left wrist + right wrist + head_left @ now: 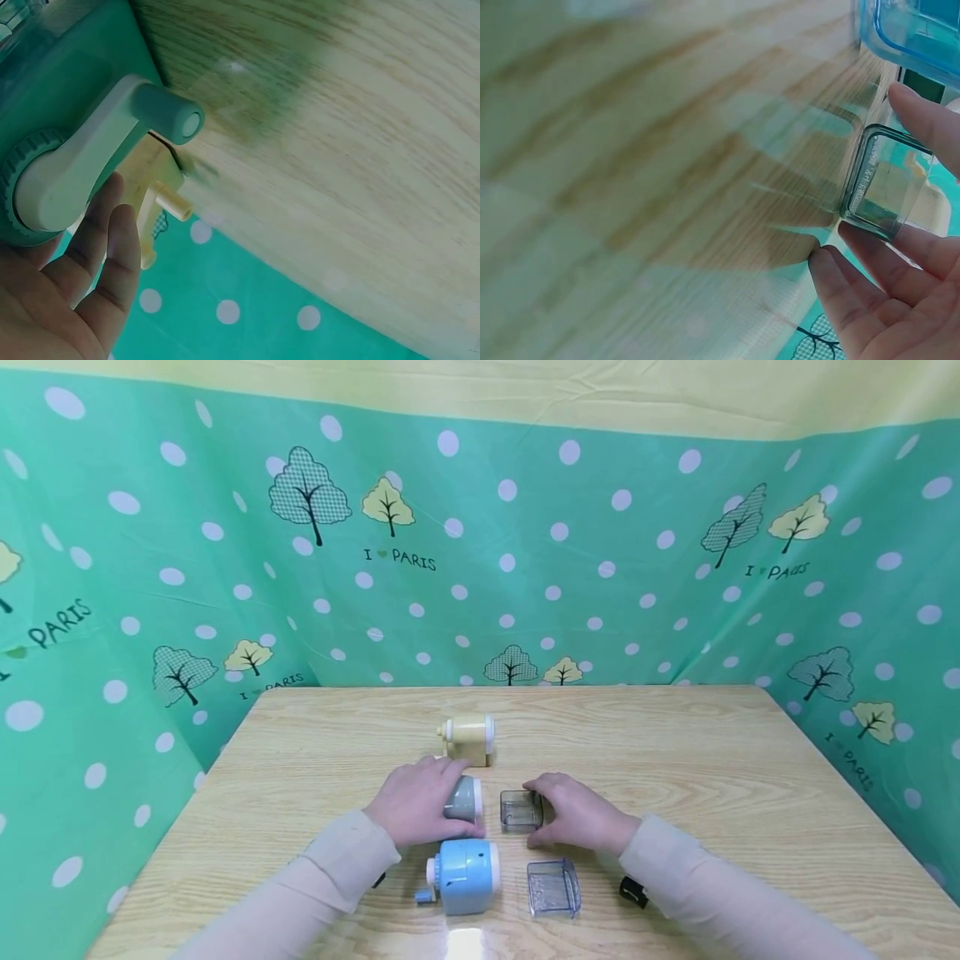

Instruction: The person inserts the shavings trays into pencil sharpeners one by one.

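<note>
A grey-green crank sharpener (462, 799) (82, 97) lies under my left hand (422, 802) (75, 285), which grips its body with the thumb at the near side and fingers at the far side. To its right, my right hand (581, 812) (900, 300) holds a small clear grey tray (519, 811) (885, 184) between thumb and fingers, apart from the sharpener. Nearer the body stands a blue crank sharpener (467, 875), with a clear blue-tinted tray (553, 888) (907, 45) lying to its right.
Behind the grey-green sharpener stands a cream-yellow one (468, 739) (154, 169). The wooden table (675, 752) ends at a green dotted curtain (510, 560). A black piece (633, 892) shows by the right sleeve.
</note>
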Tool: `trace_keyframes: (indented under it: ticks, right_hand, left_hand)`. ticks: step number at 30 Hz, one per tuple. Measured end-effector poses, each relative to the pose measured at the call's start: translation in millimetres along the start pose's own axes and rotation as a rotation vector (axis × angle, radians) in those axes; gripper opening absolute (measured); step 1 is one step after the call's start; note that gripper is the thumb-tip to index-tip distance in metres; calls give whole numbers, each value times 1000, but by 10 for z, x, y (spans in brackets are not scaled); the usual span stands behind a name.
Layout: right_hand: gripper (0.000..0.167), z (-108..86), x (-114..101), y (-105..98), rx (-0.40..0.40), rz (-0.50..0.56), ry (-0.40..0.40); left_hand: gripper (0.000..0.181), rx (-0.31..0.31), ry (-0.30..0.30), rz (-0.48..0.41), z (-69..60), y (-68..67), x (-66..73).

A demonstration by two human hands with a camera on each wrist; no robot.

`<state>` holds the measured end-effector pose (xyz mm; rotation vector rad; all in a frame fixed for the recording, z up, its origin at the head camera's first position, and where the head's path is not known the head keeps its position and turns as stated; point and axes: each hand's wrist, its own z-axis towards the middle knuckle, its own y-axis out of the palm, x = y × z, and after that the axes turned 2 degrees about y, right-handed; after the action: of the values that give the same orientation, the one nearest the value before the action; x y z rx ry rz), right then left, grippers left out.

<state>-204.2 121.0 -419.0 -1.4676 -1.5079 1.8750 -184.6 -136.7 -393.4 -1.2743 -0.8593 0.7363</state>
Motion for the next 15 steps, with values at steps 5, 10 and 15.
trace_keyframes:
  ticks: [5,10,15]
  right_hand:
    - [77,-3,4,-2,3,-10,-18]
    - [73,6,11,-3,10,-18,-28]
    - [72,11,10,0,9,-18,-19]
  left_hand:
    - [99,-1,9,25,-9,28,-18]
    - [96,6,27,48,-18,50,-33]
    - [91,8,39,61,-7,67,-43]
